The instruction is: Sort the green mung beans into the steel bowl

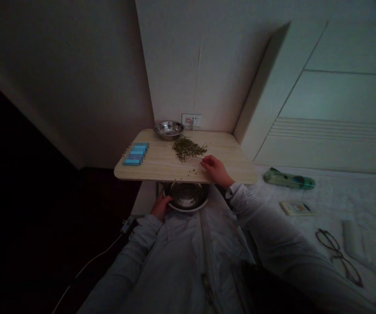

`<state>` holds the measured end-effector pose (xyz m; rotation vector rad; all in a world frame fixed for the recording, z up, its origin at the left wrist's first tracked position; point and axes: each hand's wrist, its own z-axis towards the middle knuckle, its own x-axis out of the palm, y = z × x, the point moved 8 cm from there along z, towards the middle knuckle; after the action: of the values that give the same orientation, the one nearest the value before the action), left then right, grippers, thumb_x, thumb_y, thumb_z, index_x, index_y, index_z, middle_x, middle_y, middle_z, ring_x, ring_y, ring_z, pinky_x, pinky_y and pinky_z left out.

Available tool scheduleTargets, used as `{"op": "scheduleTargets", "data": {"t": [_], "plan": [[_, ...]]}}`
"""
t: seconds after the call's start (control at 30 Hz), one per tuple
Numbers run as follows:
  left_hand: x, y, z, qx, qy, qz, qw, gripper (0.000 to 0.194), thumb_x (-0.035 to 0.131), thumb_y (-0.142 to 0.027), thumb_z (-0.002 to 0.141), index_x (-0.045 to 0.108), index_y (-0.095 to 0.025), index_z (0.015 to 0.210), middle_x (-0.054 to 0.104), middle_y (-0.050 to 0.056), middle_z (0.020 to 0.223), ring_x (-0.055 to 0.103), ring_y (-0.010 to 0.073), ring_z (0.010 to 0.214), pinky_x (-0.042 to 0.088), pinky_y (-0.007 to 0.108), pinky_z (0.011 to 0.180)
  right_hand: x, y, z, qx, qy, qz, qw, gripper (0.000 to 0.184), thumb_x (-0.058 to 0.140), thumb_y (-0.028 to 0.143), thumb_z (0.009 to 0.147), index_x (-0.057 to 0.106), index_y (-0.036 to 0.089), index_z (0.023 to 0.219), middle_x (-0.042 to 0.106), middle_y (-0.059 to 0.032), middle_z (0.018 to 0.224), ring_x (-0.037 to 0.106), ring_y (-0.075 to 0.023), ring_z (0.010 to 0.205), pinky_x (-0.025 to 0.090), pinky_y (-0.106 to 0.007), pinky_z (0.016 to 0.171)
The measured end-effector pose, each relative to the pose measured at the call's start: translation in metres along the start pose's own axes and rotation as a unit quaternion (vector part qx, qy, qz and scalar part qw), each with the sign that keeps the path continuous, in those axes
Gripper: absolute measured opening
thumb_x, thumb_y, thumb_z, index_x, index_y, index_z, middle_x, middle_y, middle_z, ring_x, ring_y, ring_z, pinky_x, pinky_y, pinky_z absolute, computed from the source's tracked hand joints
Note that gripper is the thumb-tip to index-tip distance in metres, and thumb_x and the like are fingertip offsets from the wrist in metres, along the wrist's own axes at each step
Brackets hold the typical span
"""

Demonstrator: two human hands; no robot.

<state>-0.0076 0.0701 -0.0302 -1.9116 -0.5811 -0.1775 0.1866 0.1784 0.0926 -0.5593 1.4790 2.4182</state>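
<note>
On the small wooden table point(155, 168), a spread of small green-brown grains point(188, 149) lies toward the back middle, with a few stray ones near the front edge. My right hand point(216, 169) is just in front of them, fingers pinched on a thin, light stick-like tool point(198, 158) whose tip reaches the grains; its exact kind is too small to make out. Below the table edge, my left hand point(161, 206) grips the left rim of a steel bowl point(188, 196) held over my lap. Some small specks show in that bowl.
A second steel bowl point(169, 131) stands at the table's back, near a wall socket point(191, 119). A phone point(137, 154) lies at the left. On the bed at right are a green bottle point(289, 179), a small flat box-like item point(297, 208) and eyeglasses point(340, 257). A white cable point(89, 261) hangs left.
</note>
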Motion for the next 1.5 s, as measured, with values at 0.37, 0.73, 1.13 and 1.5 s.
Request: {"op": "scheduleTargets", "data": {"t": [0.37, 0.73, 1.13, 1.5], "plan": [[0.000, 0.000, 0.001, -0.001, 0.002, 0.007, 1.000, 0.050, 0.051, -0.008, 0.053, 0.051, -0.018, 0.102, 0.063, 0.002, 0.077, 0.058, 0.0154, 0.066, 0.044, 0.023, 0.050, -0.006, -0.024, -0.002, 0.095, -0.032, 0.107, 0.989, 0.019, 0.052, 0.028, 0.060, 0.049, 0.017, 0.075, 0.052, 0.0019, 0.067, 0.048, -0.0094, 0.060, 0.040, -0.026, 0.061], [-0.001, 0.000, 0.000, 0.000, 0.000, 0.013, 1.000, 0.049, 0.052, -0.008, 0.054, 0.052, -0.018, 0.102, 0.063, 0.002, 0.077, 0.058, 0.0141, 0.062, 0.043, 0.023, 0.050, -0.015, -0.030, -0.005, 0.126, -0.024, 0.061, 0.990, 0.016, 0.050, 0.024, 0.058, 0.050, 0.017, 0.072, 0.052, 0.0032, 0.058, 0.048, -0.0097, 0.056, 0.038, -0.025, 0.057], [0.000, -0.004, -0.003, 0.006, -0.001, 0.019, 1.000, 0.035, 0.052, -0.007, 0.054, 0.055, -0.016, 0.088, 0.063, 0.002, 0.077, 0.059, 0.0160, 0.071, 0.045, 0.024, 0.056, 0.008, -0.016, 0.008, 0.132, -0.047, -0.004, 0.990, 0.013, 0.044, 0.022, 0.061, 0.051, 0.017, 0.070, 0.055, 0.0015, 0.061, 0.048, -0.0094, 0.056, 0.038, -0.024, 0.058], [0.003, -0.005, -0.004, 0.003, 0.001, 0.004, 1.000, 0.038, 0.051, -0.007, 0.054, 0.054, -0.016, 0.090, 0.063, 0.002, 0.074, 0.059, 0.0166, 0.071, 0.046, 0.026, 0.057, 0.006, -0.021, 0.002, 0.131, -0.039, 0.029, 0.990, 0.011, 0.043, 0.021, 0.059, 0.050, 0.017, 0.067, 0.053, 0.0028, 0.058, 0.047, -0.0086, 0.054, 0.038, -0.024, 0.058]]}}
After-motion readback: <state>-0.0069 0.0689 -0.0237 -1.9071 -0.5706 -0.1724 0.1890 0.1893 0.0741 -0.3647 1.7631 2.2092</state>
